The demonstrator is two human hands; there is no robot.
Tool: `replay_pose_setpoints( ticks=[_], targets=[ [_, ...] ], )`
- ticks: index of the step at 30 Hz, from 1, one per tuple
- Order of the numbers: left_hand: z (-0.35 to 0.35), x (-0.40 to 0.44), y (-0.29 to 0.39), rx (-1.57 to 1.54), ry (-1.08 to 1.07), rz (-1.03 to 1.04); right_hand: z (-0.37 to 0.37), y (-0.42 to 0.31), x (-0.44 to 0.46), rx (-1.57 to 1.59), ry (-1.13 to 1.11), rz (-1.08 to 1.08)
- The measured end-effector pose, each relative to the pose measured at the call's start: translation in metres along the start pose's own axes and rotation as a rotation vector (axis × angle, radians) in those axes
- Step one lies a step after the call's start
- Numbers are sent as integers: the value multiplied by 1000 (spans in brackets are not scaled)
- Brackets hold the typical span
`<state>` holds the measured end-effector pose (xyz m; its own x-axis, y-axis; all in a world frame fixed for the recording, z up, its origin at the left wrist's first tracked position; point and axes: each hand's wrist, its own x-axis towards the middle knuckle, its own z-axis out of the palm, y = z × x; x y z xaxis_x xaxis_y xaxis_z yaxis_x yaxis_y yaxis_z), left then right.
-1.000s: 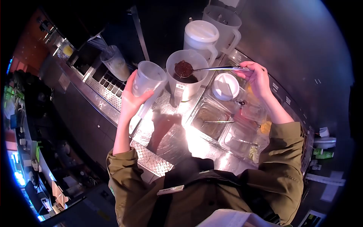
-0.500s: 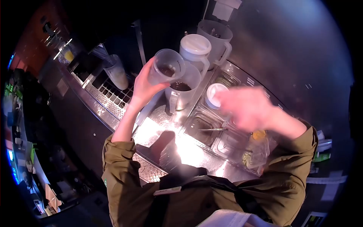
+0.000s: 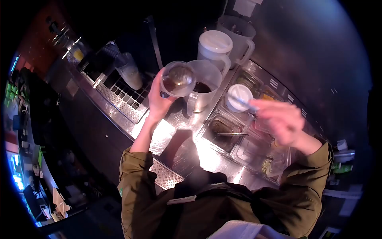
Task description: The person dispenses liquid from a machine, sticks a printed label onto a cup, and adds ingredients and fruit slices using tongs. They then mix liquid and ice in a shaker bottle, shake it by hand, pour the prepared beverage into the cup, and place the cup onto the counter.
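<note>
My left hand [image 3: 158, 101] is wrapped around a clear cup [image 3: 178, 89], tilted beside an open pitcher [image 3: 211, 75] with dark contents. A shiny rounded shape, probably the ladle's bowl, shows at the cup's mouth. My right hand [image 3: 280, 119], blurred by motion, is closed on the ladle handle [image 3: 247, 104] above the topping containers. Just left of that hand stands a white-lidded container [image 3: 239, 98]. Below it, a clear container [image 3: 223, 128] of dark contents has a metal utensil in it.
Behind the open pitcher stand a white-lidded pitcher [image 3: 215, 43] and a larger clear pitcher [image 3: 238, 36]. At the left, a tall cup [image 3: 130, 73] stands on a drip grate [image 3: 119, 95]. More topping containers [image 3: 274, 161] lie at the right.
The ladle has left the open pitcher, where it held dark contents. My left hand has raised and tilted the cup toward that pitcher. My right hand has moved down and slightly right.
</note>
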<state>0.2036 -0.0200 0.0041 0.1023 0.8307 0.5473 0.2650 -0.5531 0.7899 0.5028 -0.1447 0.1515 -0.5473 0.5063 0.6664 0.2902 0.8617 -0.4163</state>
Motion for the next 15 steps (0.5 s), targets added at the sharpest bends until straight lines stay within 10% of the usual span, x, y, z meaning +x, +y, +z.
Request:
replay_pose_setpoints(
  ticks=[9,15],
  targets=[
    [-28,-23,-3,-332,182,-148,27,81,50,104,168,843],
    [-43,-42,-25,-758,146,-663,75,150,-3,207,264,810]
  ],
)
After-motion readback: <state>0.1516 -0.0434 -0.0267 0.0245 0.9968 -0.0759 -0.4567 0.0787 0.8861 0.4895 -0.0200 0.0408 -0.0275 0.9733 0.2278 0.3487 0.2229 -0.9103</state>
